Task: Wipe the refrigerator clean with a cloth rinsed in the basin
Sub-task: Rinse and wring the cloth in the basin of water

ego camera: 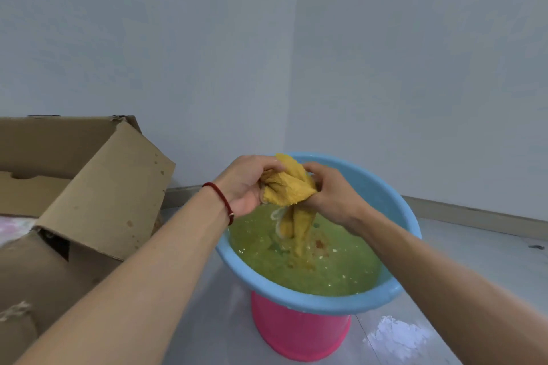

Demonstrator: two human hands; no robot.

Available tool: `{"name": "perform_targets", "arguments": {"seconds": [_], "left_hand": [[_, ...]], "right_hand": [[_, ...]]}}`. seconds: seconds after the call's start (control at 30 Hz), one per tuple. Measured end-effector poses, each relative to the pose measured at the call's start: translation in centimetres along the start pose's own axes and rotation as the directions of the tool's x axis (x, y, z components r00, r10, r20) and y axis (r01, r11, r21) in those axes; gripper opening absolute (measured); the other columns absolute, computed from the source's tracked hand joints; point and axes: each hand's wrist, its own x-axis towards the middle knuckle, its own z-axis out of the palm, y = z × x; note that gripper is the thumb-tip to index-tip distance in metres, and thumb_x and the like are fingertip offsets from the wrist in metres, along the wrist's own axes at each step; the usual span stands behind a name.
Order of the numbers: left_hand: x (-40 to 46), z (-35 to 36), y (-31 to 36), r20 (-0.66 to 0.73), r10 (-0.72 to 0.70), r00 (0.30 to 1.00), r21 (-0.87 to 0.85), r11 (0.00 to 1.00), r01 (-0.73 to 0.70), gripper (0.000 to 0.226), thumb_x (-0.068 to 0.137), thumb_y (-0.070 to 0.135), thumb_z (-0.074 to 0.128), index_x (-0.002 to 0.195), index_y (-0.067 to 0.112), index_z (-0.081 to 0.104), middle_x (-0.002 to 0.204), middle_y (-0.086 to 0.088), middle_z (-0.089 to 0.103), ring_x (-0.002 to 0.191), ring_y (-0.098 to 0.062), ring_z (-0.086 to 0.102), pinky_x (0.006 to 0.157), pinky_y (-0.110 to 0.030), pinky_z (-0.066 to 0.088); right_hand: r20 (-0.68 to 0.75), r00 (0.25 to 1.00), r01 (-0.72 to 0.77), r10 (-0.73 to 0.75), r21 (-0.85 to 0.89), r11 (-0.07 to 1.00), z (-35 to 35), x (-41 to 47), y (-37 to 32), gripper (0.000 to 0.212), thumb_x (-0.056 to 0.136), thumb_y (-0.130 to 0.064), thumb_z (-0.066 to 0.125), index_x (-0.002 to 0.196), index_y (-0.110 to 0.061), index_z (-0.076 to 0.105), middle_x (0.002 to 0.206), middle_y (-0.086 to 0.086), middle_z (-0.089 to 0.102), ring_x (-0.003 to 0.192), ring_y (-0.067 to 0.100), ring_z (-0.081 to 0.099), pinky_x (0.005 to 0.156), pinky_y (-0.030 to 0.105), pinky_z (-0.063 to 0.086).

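Note:
A yellow cloth (287, 190) is bunched between both my hands above the blue basin (385, 184). My left hand (246, 184) grips its left side, and a red string circles that wrist. My right hand (335, 195) clasps the cloth's right side. A wet tail of the cloth hangs down and reaches the greenish, cloudy water (341, 270) in the basin. The refrigerator is not in view.
The basin rests on a pink upturned tub (299, 332). An open cardboard box (103, 187) stands to the left, its flap leaning toward my left forearm. White walls meet in a corner behind. A white smear (397, 335) marks the grey floor at the lower right.

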Motion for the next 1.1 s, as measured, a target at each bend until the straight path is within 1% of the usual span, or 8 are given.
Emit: {"name": "perform_targets", "arguments": {"seconds": [0.17,0.4,0.53,0.67,0.7,0.8,0.9,1.1], "left_hand": [[-1.4,-2.4,-1.4,0.032,-0.060,0.998,0.349,0.936,0.046,0.032,0.053,-0.004,0.056,0.084,-0.010,0.061,0.086,-0.016,0.055,0.078,-0.026,0.059,0.072,-0.038,0.055],[-2.1,1.2,-4.3,0.242,-0.210,0.947,0.629,0.777,0.011,0.032,0.082,0.030,0.085,0.106,0.019,0.068,0.084,0.003,0.065,0.080,-0.011,0.060,0.084,-0.047,0.061],[-1.3,2.2,-6.2,0.189,-0.083,0.979,0.356,0.934,0.010,0.037,0.083,0.011,0.083,0.115,0.010,0.066,0.100,-0.015,0.068,0.098,-0.025,0.069,0.085,-0.059,0.059],[-0.9,2.4,-5.4,0.167,0.020,0.986,0.169,0.984,-0.049,0.013,0.095,0.002,0.061,0.093,0.015,0.058,0.079,-0.009,0.054,0.063,-0.020,0.057,0.047,-0.027,0.054],[-0.7,2.1,-5.1,0.146,0.127,0.981,0.350,0.921,-0.172,0.012,0.093,0.006,0.058,0.089,0.017,0.053,0.078,-0.008,0.053,0.062,-0.018,0.051,0.044,-0.024,0.046],[0.0,1.5,-4.8,0.393,0.483,0.782,0.825,0.190,-0.532,0.018,0.088,0.010,0.063,0.100,0.020,0.053,0.083,0.002,0.063,0.072,-0.013,0.054,0.061,-0.016,0.041],[0.9,1.0,-4.3,0.636,0.453,0.624,0.744,-0.145,-0.653,0.021,0.091,0.011,0.062,0.111,0.018,0.062,0.100,0.001,0.061,0.088,-0.019,0.058,0.074,-0.030,0.047],[2.5,0.7,-3.1,0.597,0.018,0.802,0.697,-0.507,-0.507,0.024,0.081,0.017,0.071,0.103,0.018,0.061,0.091,-0.003,0.064,0.081,-0.026,0.060,0.067,-0.036,0.045]], "right_hand": [[0.060,0.990,-0.118,0.125,-0.108,0.987,-2.7,0.4,-2.2,0.052,0.068,-0.007,0.083,0.116,-0.025,0.072,0.096,0.009,0.073,0.076,0.020,0.068,0.076,0.039,0.059],[0.140,0.970,-0.199,0.199,-0.012,0.980,-2.7,0.7,-4.7,0.045,0.077,0.010,0.078,0.116,-0.010,0.071,0.107,0.011,0.069,0.087,0.017,0.066,0.073,0.021,0.056],[0.306,0.934,-0.288,0.185,0.335,0.897,-3.6,-0.2,-4.4,0.048,0.080,0.017,0.067,0.126,0.001,0.065,0.113,0.019,0.070,0.099,0.022,0.070,0.087,0.026,0.059],[0.311,0.938,-0.316,0.155,0.578,0.752,-4.8,-0.7,-2.4,0.041,0.088,-0.026,0.065,0.126,-0.011,0.069,0.119,0.013,0.066,0.103,0.023,0.065,0.084,0.041,0.056],[0.308,0.915,-0.396,0.260,0.563,0.725,-4.2,-1.0,-1.7,0.041,0.093,-0.041,0.063,0.123,-0.015,0.070,0.121,0.012,0.065,0.104,0.025,0.065,0.079,0.046,0.056],[0.605,0.731,-0.669,0.315,0.544,0.507,-1.3,-2.3,0.5,0.083,0.087,-0.076,0.054,0.135,-0.009,0.065,0.136,0.030,0.062,0.120,0.051,0.063,0.075,0.065,0.058],[0.648,0.728,-0.630,0.224,0.504,0.590,0.3,-3.3,1.2,0.083,0.080,-0.068,0.066,0.128,0.000,0.060,0.114,0.032,0.068,0.093,0.039,0.075,0.053,0.030,0.061],[0.321,0.918,-0.107,0.234,-0.368,0.924,0.0,-2.8,0.8,0.026,0.081,-0.024,0.084,0.094,-0.011,0.066,0.070,0.001,0.061,0.052,0.017,0.052,0.050,0.029,0.044]]}}
